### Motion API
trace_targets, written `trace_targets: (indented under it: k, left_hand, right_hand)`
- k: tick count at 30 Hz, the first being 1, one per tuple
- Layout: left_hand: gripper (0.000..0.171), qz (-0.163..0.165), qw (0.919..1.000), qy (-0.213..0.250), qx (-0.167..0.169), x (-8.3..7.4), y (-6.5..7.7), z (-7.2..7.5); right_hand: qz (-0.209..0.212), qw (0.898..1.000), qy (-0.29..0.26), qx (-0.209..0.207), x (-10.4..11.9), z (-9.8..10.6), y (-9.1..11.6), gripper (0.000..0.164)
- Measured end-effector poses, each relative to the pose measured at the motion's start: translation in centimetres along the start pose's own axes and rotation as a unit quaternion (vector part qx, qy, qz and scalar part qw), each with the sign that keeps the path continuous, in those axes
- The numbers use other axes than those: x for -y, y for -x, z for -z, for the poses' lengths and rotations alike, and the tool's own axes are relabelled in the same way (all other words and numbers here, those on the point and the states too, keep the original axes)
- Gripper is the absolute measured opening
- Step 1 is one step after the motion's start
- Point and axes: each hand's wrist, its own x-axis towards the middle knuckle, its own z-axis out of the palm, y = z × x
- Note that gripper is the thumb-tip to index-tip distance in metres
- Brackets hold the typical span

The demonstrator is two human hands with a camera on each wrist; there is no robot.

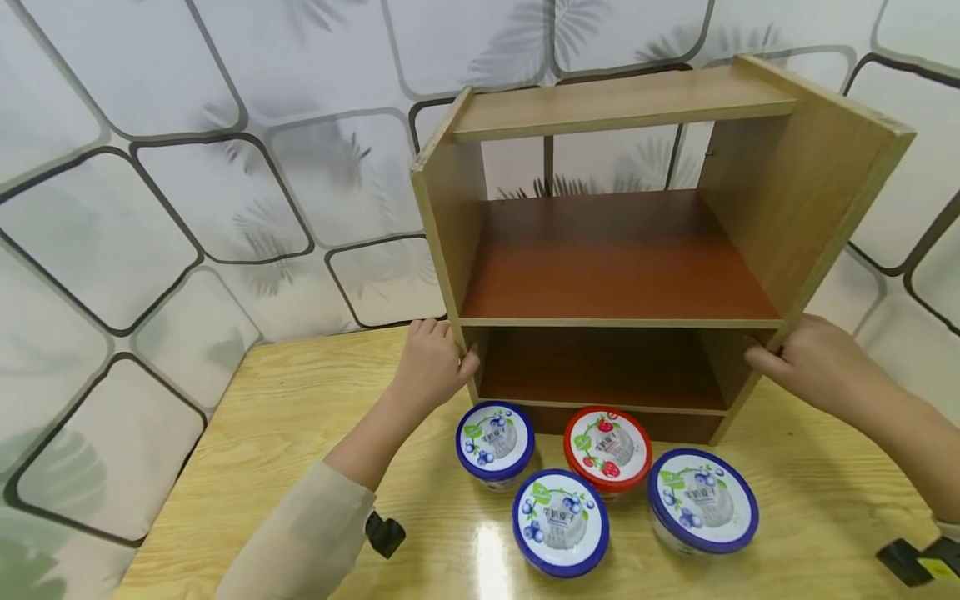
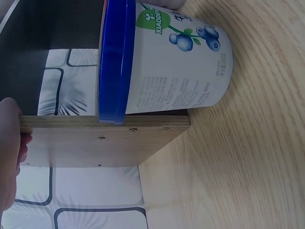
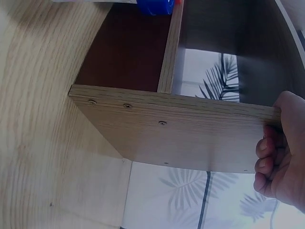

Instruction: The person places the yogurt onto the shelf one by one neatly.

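A small wooden shelf [image 1: 622,323] with reddish-brown boards stands upright toward the back of the table. My left hand [image 1: 433,363] grips the front edge of its left side panel, thumb inside. On the opposite panel, my right hand [image 1: 813,367] holds the edge at about the same height, its fingers [image 3: 265,164] curled against the outer face. In front of the shelf are a red-lidded tub [image 1: 607,450] with strawberries on the lid and three blue-lidded blueberry tubs, at the left [image 1: 495,442], the front middle [image 1: 561,522] and the right [image 1: 703,502].
The light wooden table [image 1: 300,400] carries everything and stretches to the left of the shelf. Behind it hangs a patterned curtain-like backdrop [image 1: 337,167] with leaves and dark rounded outlines, close to the shelf's open back.
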Motion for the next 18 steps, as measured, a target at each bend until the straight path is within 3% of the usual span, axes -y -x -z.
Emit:
trace_targets:
  k: [18]
  left_hand:
    - [0.028, 0.021, 0.9997, -0.006, 0.009, 0.5, 1.0, 1.1]
  right_hand:
    - [0.023, 1.0, 0.003, 0.002, 0.5, -0.7, -1.4, 0.048]
